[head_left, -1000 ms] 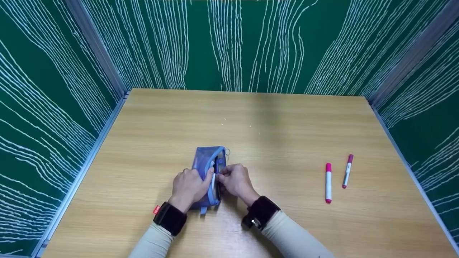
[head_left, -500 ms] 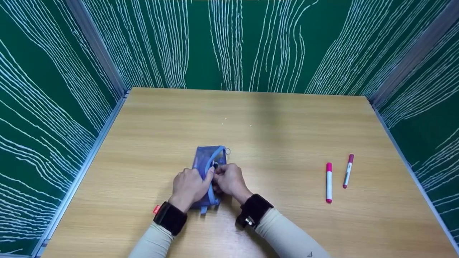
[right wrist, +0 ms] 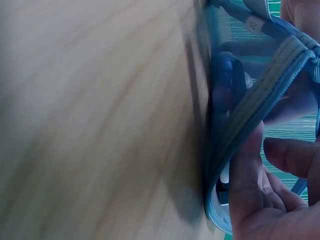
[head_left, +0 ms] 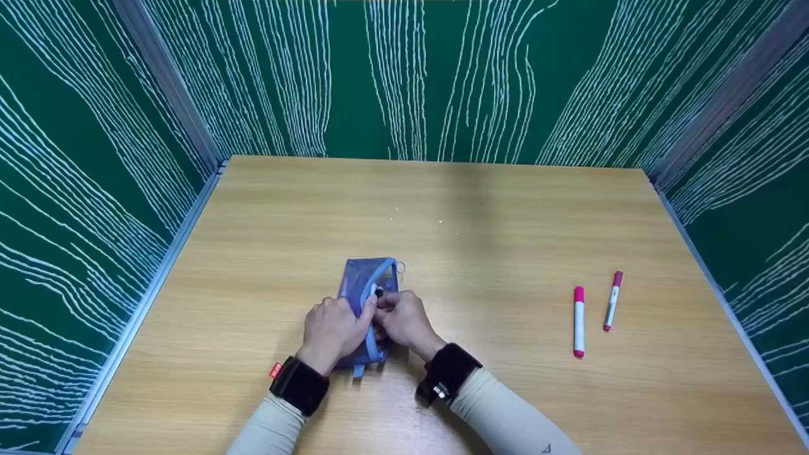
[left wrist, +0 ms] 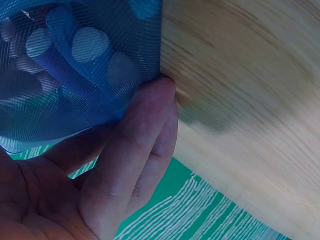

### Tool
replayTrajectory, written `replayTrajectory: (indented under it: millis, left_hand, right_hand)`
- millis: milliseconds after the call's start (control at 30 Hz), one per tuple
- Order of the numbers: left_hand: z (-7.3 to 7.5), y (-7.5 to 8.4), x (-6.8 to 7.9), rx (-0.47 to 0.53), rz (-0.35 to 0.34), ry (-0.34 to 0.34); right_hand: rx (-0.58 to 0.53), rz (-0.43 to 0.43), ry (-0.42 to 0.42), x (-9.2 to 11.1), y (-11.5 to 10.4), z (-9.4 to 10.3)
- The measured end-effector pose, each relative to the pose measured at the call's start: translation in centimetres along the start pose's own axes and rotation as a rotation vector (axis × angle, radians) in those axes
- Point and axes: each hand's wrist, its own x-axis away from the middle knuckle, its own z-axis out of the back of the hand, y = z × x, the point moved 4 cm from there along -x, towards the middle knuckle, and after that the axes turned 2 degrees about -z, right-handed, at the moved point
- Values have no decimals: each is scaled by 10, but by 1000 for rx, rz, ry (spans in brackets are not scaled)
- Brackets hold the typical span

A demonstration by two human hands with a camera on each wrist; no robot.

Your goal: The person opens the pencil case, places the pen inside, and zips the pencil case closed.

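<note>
A blue mesh pencil case (head_left: 361,272) with a light-blue zip lies on the table, its zipped mouth unfastened on the right. My left hand (head_left: 335,328) grips it from the left, thumb at the mouth's edge. In the left wrist view, fingertips (left wrist: 162,90) press its corner, and pens (left wrist: 55,65) show through the mesh. My right hand (head_left: 404,319) has its curled fingers in the mouth, beside the zip tape (right wrist: 260,105). A white and black pen-like piece (right wrist: 223,190) sits by its index finger; I cannot tell whether these fingers hold anything.
Two white markers with pink caps lie at the right of the table: a thicker one (head_left: 579,322) and a thinner one (head_left: 612,302). Green panels (head_left: 354,76) with white wavy lines enclose the wooden table (head_left: 284,208) at the back and sides. Small white specks dot its middle.
My right hand has moved slightly left, from the right edge of the pencil case's mouth to deeper over it. My left hand, the case and both markers have stayed put.
</note>
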Motion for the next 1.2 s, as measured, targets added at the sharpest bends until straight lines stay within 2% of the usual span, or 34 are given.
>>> replayTrajectory:
  millis: [233,467,700,833,1200]
  left_hand:
    - [-1,0,0,-2,2,-6]
    - [-2,-1,0,-11,20,-27]
    - [-1,1,1,-13,12,8]
    - [-1,0,0,-7,18,7]
    - [-2,-1,0,3,29,-37]
  right_hand:
    - [49,17,25,1,-1,5]
    - [114,55,58,5,-1,19]
    - [286,155,136,8,-4,38]
    - [389,203,184,10,-7,49]
    - [519,212,252,19,-9,74]
